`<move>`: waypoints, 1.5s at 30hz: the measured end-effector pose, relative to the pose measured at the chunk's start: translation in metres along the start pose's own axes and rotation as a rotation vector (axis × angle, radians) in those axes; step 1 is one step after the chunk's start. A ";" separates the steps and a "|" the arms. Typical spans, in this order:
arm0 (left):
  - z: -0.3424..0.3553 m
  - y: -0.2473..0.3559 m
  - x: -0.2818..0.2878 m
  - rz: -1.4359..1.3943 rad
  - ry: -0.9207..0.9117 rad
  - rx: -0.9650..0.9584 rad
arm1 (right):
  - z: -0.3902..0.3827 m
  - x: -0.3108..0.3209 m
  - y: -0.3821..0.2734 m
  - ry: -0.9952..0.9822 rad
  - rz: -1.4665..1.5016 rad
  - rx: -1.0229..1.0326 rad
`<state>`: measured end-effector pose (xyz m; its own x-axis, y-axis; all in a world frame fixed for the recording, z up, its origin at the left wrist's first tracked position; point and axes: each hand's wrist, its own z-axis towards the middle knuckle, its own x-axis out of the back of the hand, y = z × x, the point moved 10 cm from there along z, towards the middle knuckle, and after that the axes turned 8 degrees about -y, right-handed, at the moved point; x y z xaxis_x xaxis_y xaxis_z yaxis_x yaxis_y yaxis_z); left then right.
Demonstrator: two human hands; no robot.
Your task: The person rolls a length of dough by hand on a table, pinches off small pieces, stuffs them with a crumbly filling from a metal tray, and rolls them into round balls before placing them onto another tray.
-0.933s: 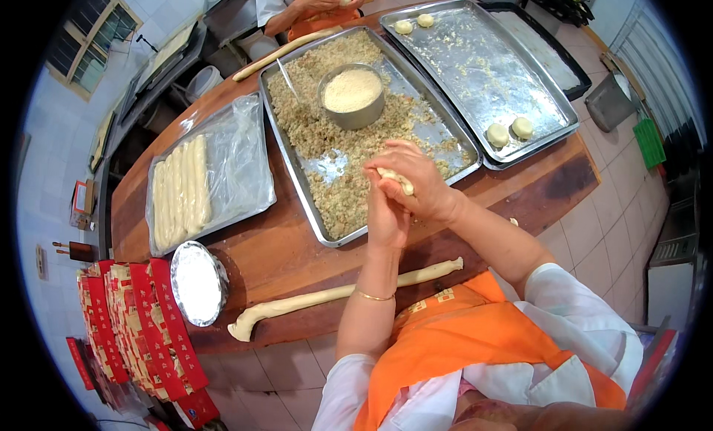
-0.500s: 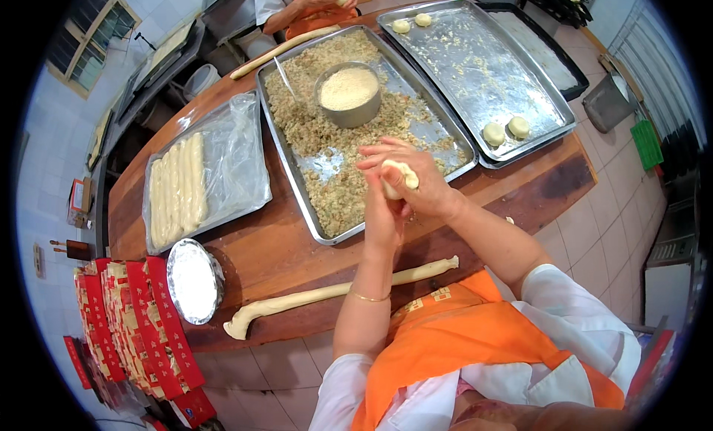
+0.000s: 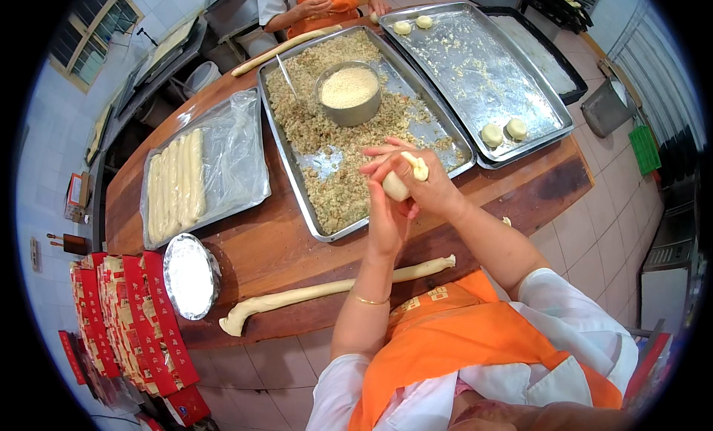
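Observation:
A pale, rounded ball of dough [image 3: 395, 186] sits between my two hands, above the near right corner of the filling tray. My left hand [image 3: 386, 221] cups it from below and the left side. Around its upper right my right hand [image 3: 431, 184] is closed, and a small twist of dough [image 3: 420, 168] pokes up by the right thumb. Under my forearms a long dough rope [image 3: 297, 301] lies along the table's near edge. The metal tray [image 3: 462, 145] holds a crumbly, chopped filling [image 3: 297, 126], a round tin of pale crumbs [image 3: 347, 89] and a spoon handle [image 3: 286, 76].
At right, a baking tray [image 3: 475, 67] carries several shaped dough rounds [image 3: 516, 128]. Several dough strips [image 3: 175, 182] lie on a plastic-covered tray [image 3: 241, 163] at left, near a silvery bowl [image 3: 191, 276] and red-and-gold packaging [image 3: 141, 319]. Across the table stands a co-worker in an orange apron [image 3: 327, 7].
The dough in my hands shows more of its smooth, round side, and a twist of it now stands out at the top. The co-worker's hands have parted, one reaching down by the baking tray.

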<state>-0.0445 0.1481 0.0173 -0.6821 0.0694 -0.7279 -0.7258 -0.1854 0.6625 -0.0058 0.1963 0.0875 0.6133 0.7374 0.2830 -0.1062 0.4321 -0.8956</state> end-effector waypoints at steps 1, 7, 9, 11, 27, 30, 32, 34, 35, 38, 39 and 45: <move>-0.002 -0.002 0.002 0.055 -0.009 0.005 | 0.000 0.004 -0.002 0.040 0.003 0.022; -0.009 0.008 0.004 0.183 0.075 -0.100 | -0.002 -0.005 -0.034 0.120 -0.134 0.214; -0.007 0.004 0.011 0.184 0.079 -0.123 | -0.001 -0.015 -0.031 -0.016 -0.173 0.170; -0.006 0.006 0.012 0.232 0.105 -0.142 | -0.002 -0.018 -0.018 -0.137 -0.158 0.095; -0.020 0.005 -0.002 0.211 -0.036 -0.006 | -0.006 -0.010 -0.043 -0.062 -0.171 0.093; -0.022 0.011 -0.007 0.278 -0.052 0.012 | -0.009 -0.003 -0.044 0.045 -0.130 0.170; -0.023 0.018 -0.007 0.358 -0.055 -0.005 | -0.011 -0.009 -0.053 0.139 -0.128 0.228; -0.023 0.021 -0.003 0.412 -0.072 -0.036 | -0.009 -0.015 -0.062 0.084 -0.169 0.257; -0.023 0.021 -0.001 0.424 -0.063 -0.044 | -0.007 -0.019 -0.067 0.018 -0.202 0.263; -0.024 0.018 0.003 0.384 0.010 -0.054 | -0.006 -0.024 -0.045 -0.235 -0.086 0.034; -0.024 0.020 -0.005 0.371 0.003 -0.085 | -0.007 -0.023 -0.039 -0.290 -0.064 -0.013; -0.030 0.026 -0.022 0.292 0.044 -0.085 | -0.009 -0.015 -0.050 -0.052 -0.073 0.111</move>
<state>-0.0460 0.1129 0.0451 -0.8550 -0.0405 -0.5171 -0.4884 -0.2726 0.8289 -0.0032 0.1589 0.1253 0.5815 0.7268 0.3656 -0.1509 0.5380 -0.8294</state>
